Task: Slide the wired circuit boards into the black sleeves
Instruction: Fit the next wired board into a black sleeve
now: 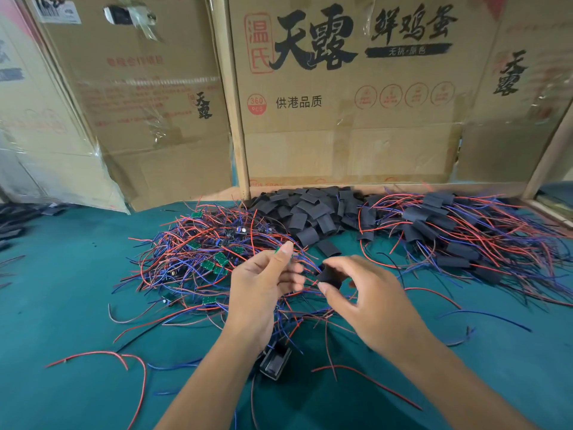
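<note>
Cardboard boxes (pixel 350 97): upright in a row behind the green table cover (pixel 62 305), forming its back wall.
Green table cover: work surface; every place below is given against it.
Finished pile (pixel 465 231): far right of the cover; black sleeves with red and blue leads trailing out.
Wired circuit boards (pixel 198 252): loose tangle at centre-left of the cover, small green boards among red and blue wires.
Black sleeves (pixel 310 212): empty, heaped at the cover's back edge, between the two wired piles.
Left hand (pixel 260 290): raised over the cover's centre, wrist bent up, thumb and forefinger pinched on a small green part with wires hanging below; motion-blurred.
Right hand (pixel 369 299): level with the left, close beside it, knuckles up, fingers curled around one sleeve (pixel 330 277), its opening facing left.
Small black part (pixel 274 361): on the cover beneath the left forearm; kind unclear.
</note>
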A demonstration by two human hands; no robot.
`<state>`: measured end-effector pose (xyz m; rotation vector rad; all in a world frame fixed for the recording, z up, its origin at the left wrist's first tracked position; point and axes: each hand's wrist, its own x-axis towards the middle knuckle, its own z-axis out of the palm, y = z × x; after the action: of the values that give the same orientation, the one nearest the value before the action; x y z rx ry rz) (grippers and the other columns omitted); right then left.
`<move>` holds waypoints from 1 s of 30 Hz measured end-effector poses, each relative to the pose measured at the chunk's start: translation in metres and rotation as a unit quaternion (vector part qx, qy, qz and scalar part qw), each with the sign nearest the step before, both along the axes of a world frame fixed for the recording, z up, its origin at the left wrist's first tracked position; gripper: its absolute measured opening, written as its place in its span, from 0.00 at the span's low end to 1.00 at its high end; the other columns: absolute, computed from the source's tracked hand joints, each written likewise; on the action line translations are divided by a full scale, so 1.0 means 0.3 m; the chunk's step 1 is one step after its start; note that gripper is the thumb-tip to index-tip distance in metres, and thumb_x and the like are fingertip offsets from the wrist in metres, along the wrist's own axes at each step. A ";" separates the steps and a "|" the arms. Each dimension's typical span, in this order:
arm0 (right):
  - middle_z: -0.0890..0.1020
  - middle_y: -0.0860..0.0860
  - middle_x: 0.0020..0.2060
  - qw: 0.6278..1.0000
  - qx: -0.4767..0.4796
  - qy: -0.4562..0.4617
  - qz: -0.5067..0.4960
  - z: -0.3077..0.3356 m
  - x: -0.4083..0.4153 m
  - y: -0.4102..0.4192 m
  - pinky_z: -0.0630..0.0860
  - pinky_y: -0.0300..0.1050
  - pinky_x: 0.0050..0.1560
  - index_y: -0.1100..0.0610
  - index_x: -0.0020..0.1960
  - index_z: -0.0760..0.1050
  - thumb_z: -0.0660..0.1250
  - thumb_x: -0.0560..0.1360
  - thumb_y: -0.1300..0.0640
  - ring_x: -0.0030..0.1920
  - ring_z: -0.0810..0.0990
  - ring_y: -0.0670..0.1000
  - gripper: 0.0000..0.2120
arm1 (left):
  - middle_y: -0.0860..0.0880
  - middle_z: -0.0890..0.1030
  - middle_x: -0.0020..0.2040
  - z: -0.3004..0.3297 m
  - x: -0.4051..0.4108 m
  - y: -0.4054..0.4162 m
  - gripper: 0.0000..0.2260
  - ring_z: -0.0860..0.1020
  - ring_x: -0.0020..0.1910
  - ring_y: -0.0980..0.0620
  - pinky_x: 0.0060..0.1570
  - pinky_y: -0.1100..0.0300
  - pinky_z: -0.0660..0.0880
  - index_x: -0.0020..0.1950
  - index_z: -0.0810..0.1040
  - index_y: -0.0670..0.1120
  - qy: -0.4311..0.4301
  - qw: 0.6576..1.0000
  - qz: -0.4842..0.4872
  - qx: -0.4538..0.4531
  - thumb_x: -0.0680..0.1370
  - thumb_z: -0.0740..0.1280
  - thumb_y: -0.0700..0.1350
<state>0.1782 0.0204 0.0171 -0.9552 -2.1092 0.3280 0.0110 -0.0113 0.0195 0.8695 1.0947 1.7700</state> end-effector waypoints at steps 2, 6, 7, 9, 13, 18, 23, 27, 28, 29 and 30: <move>0.80 0.44 0.47 0.999 0.028 -0.008 -0.014 0.006 0.004 -0.002 0.76 0.52 0.49 0.53 0.58 0.78 0.71 0.75 0.53 0.49 0.79 0.49 0.13 | 0.39 0.79 0.36 -0.003 0.014 -0.002 0.14 0.76 0.29 0.48 0.31 0.60 0.75 0.40 0.78 0.38 0.011 1.000 -0.023 -0.015 0.75 0.71 0.50; 0.80 0.47 0.48 0.997 0.072 -0.026 -0.029 0.019 0.008 -0.004 0.77 0.50 0.44 0.56 0.59 0.78 0.72 0.74 0.56 0.47 0.79 0.51 0.14 | 0.39 0.80 0.35 -0.006 0.033 -0.005 0.20 0.74 0.28 0.48 0.29 0.61 0.73 0.42 0.82 0.36 0.051 0.996 -0.056 -0.050 0.75 0.68 0.55; 0.80 0.48 0.47 0.996 0.076 -0.028 -0.029 0.019 0.009 -0.003 0.77 0.50 0.43 0.56 0.58 0.78 0.73 0.73 0.56 0.47 0.80 0.52 0.14 | 0.39 0.81 0.35 -0.007 0.036 -0.006 0.20 0.74 0.28 0.48 0.28 0.61 0.72 0.40 0.83 0.38 0.069 0.994 -0.064 -0.054 0.76 0.67 0.56; 0.81 0.49 0.47 0.996 0.076 -0.032 -0.023 0.020 0.013 0.000 0.78 0.50 0.42 0.58 0.58 0.79 0.73 0.73 0.57 0.47 0.80 0.53 0.15 | 0.40 0.80 0.35 -0.010 0.040 -0.007 0.20 0.73 0.28 0.49 0.27 0.61 0.71 0.38 0.82 0.39 0.110 0.990 -0.074 -0.056 0.78 0.67 0.55; 0.81 0.51 0.49 0.994 0.097 -0.053 0.013 0.021 0.021 0.009 0.78 0.48 0.43 0.59 0.59 0.79 0.74 0.73 0.58 0.47 0.81 0.53 0.16 | 0.43 0.76 0.30 -0.013 0.033 -0.009 0.24 0.70 0.26 0.51 0.26 0.61 0.68 0.36 0.82 0.38 0.176 0.981 -0.059 -0.050 0.75 0.67 0.60; 0.82 0.52 0.48 0.992 0.117 -0.046 0.026 0.016 0.017 0.010 0.79 0.48 0.43 0.60 0.58 0.80 0.75 0.71 0.60 0.47 0.81 0.54 0.16 | 0.46 0.75 0.28 -0.019 0.039 -0.010 0.25 0.69 0.26 0.51 0.28 0.60 0.64 0.35 0.79 0.39 0.187 0.980 -0.037 -0.047 0.75 0.66 0.61; 0.82 0.52 0.47 0.993 0.114 -0.034 0.020 0.008 0.012 0.010 0.80 0.51 0.41 0.61 0.57 0.80 0.75 0.71 0.61 0.46 0.82 0.55 0.15 | 0.46 0.74 0.28 -0.028 0.060 -0.011 0.26 0.67 0.25 0.52 0.26 0.63 0.65 0.35 0.78 0.37 0.169 0.985 -0.021 -0.023 0.76 0.65 0.60; 0.81 0.52 0.47 0.994 0.104 -0.030 0.021 -0.001 0.006 0.009 0.80 0.53 0.41 0.60 0.58 0.79 0.74 0.72 0.59 0.46 0.81 0.54 0.15 | 0.50 0.70 0.26 -0.031 0.059 -0.008 0.23 0.64 0.25 0.52 0.26 0.61 0.61 0.28 0.75 0.48 0.223 0.974 -0.014 -0.024 0.78 0.63 0.60; 0.81 0.51 0.47 0.994 0.100 -0.028 0.025 -0.003 0.004 0.008 0.79 0.53 0.41 0.59 0.58 0.79 0.73 0.73 0.59 0.46 0.81 0.54 0.14 | 0.52 0.69 0.25 -0.034 0.058 -0.008 0.23 0.63 0.26 0.53 0.27 0.61 0.60 0.27 0.74 0.50 0.269 0.963 -0.014 -0.018 0.79 0.62 0.60; 0.81 0.51 0.47 0.995 0.096 -0.028 0.029 -0.005 0.004 0.008 0.79 0.53 0.42 0.59 0.57 0.79 0.72 0.73 0.59 0.46 0.81 0.54 0.13 | 0.54 0.69 0.25 -0.035 0.058 -0.010 0.23 0.63 0.26 0.55 0.27 0.62 0.61 0.27 0.75 0.53 0.313 0.950 -0.013 -0.012 0.79 0.61 0.60; 0.81 0.50 0.46 0.995 0.093 -0.027 0.033 -0.007 0.005 0.010 0.79 0.53 0.42 0.59 0.57 0.79 0.71 0.73 0.59 0.46 0.80 0.54 0.13 | 0.55 0.68 0.25 -0.036 0.058 -0.012 0.22 0.63 0.26 0.56 0.27 0.63 0.60 0.28 0.76 0.55 0.342 0.940 -0.011 -0.006 0.80 0.60 0.61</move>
<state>0.1796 0.0234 0.0150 -0.7948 -2.1811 0.1375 0.0286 -0.0149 0.0087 1.5462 1.5118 1.4587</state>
